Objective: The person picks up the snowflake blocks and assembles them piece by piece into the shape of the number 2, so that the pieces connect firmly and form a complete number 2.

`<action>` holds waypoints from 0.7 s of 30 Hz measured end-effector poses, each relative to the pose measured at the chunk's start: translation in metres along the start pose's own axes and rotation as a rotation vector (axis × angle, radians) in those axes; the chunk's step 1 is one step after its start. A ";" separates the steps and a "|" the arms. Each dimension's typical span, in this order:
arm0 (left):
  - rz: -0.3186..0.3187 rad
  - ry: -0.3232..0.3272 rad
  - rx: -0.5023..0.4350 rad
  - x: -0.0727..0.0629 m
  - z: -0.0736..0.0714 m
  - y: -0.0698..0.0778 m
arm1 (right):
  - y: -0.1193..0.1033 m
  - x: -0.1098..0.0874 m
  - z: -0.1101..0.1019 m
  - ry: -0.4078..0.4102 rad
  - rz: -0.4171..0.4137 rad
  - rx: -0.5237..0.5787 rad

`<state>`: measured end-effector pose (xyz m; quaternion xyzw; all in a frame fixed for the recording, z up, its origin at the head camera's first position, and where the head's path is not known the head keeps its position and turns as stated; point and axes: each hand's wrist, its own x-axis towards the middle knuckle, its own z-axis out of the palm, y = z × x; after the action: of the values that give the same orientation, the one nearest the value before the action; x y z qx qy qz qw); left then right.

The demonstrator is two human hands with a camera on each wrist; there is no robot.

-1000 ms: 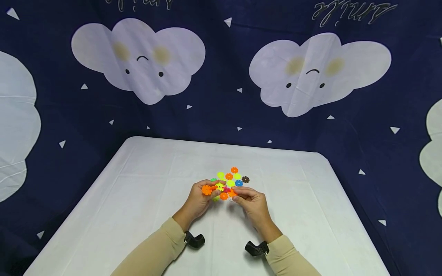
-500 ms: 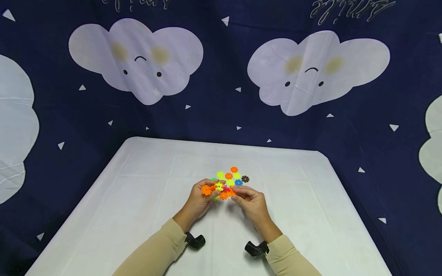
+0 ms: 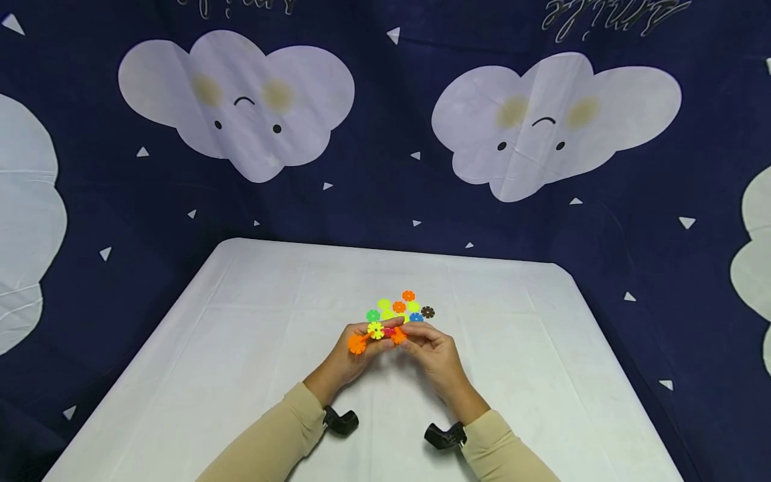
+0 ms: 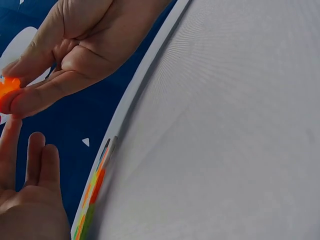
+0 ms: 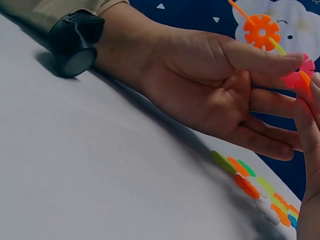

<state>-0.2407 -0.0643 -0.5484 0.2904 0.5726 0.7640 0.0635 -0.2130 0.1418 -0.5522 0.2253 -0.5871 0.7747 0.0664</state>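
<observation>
Notched plastic snowflake discs are joined in a short chain between my two hands in the head view. A yellow disc (image 3: 376, 330) and an orange disc (image 3: 357, 344) hang at its left end. My left hand (image 3: 352, 353) holds the chain by the pink disc (image 5: 295, 75), thumb in front and fingers behind. With thumb and forefinger, my right hand (image 3: 438, 349) pinches an orange disc (image 4: 9, 86) at the right end, against the pink one. My left fingertips partly hide this joint. In the right wrist view, another orange disc (image 5: 262, 31) stands above my left thumb.
Loose snowflake discs lie on the white table (image 3: 271, 375) just beyond my hands, among them a green disc (image 3: 373, 315), a blue disc (image 3: 416, 317) and a brown disc (image 3: 427, 312). A dark blue cloth with clouds (image 3: 241, 100) hangs behind the table.
The joined discs have shifted slightly left and toward me, and the chain has turned in my left hand. My right hand has moved a little left with its orange disc.
</observation>
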 end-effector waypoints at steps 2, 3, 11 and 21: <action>-0.004 0.012 0.022 0.000 0.000 0.000 | 0.001 0.000 0.002 -0.004 0.010 0.006; -0.011 0.021 0.005 0.000 0.001 0.000 | 0.001 -0.001 0.002 -0.002 0.020 0.011; -0.039 0.135 -0.086 0.002 0.003 0.000 | -0.003 0.001 0.007 0.096 0.115 0.004; -0.142 0.291 -0.260 0.002 0.003 0.005 | 0.000 0.007 -0.010 0.307 0.131 -0.627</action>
<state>-0.2401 -0.0623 -0.5428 0.1253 0.4911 0.8591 0.0707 -0.2218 0.1502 -0.5513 0.0368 -0.7927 0.5843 0.1700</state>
